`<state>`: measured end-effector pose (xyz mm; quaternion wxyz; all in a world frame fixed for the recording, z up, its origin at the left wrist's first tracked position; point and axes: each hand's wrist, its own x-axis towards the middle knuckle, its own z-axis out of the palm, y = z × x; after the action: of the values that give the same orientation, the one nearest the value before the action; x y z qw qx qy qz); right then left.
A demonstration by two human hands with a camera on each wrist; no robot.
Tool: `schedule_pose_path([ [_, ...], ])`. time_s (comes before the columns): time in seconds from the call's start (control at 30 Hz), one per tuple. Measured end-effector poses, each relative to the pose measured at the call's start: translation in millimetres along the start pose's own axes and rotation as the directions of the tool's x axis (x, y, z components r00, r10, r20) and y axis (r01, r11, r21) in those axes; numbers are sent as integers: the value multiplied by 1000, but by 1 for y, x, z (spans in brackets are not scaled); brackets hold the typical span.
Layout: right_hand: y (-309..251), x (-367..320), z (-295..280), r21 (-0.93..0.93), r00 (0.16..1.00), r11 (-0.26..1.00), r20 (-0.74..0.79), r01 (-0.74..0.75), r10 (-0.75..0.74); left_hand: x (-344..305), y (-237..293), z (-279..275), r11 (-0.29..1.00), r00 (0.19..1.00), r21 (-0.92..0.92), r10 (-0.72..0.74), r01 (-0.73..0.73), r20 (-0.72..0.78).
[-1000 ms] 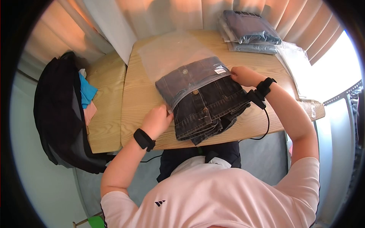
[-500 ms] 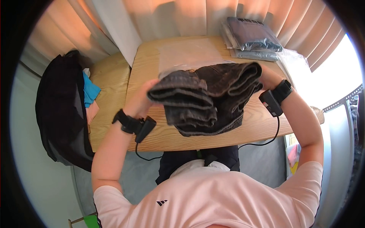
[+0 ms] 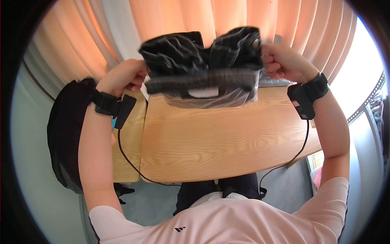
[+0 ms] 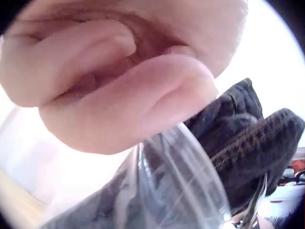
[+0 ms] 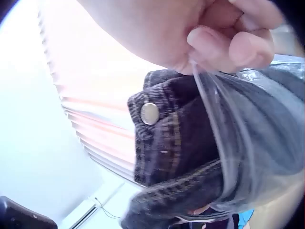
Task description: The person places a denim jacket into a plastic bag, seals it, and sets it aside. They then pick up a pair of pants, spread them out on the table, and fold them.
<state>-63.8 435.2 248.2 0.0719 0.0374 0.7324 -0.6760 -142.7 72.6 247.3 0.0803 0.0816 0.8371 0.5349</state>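
A folded dark denim garment is held up above the far part of the table, its lower part inside a clear plastic bag. My left hand pinches the bag's edge at one side; the left wrist view shows curled fingers over the gathered plastic. At the other side my right hand pinches the opposite edge of the bag, and in the right wrist view the plastic hangs from its fingertips. Denim with a metal button sticks out of the bag's mouth.
The wooden table lies below the raised bag. A black cloth item is at the left. Bagged items show partly behind the right hand. Curtains hang behind, and a cable runs from each wrist.
Both hands have lifted the denim and the bag off the table, raising them toward the curtains. The garment has tipped up, and the bag now hangs beneath it.
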Motion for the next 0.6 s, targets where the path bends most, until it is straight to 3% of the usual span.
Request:
schedule_pose_path([
  [0.03,-8,-4,-2,-16,999,999,3,44,-44,-4,8,-3,985,999,-165,41,-45,-22],
  [0.07,-13,-8,-3,-35,997,996,10,83,-82,-5,14,-4,993,991,-15,115,-115,67],
  [0.13,-23,-10,-6,-59,988,986,13,154,-154,1,15,-7,990,988,11,138,-139,70],
  [0.23,-21,-10,3,-130,999,991,14,32,-30,-7,22,-2,975,989,166,143,-148,46],
  [0.27,-19,-10,4,-342,995,939,-80,25,-56,-6,24,-6,977,986,167,118,-136,114],
  [0.37,-31,-21,3,-218,982,959,-22,180,-189,1,41,-17,984,966,97,127,-152,223],
  [0.43,-23,-18,6,-290,990,948,-18,131,-142,10,37,-20,966,988,238,73,-104,136],
  [0.5,-30,-16,6,-361,989,923,-19,131,-147,-3,45,-15,981,969,132,110,-142,223],
  [0.57,-26,-23,9,-205,981,962,-40,179,-191,-3,41,-20,982,980,95,152,-165,131],
  [0.6,-25,-22,9,-284,980,946,-69,158,-185,-4,39,-21,982,980,93,150,-163,131],
])
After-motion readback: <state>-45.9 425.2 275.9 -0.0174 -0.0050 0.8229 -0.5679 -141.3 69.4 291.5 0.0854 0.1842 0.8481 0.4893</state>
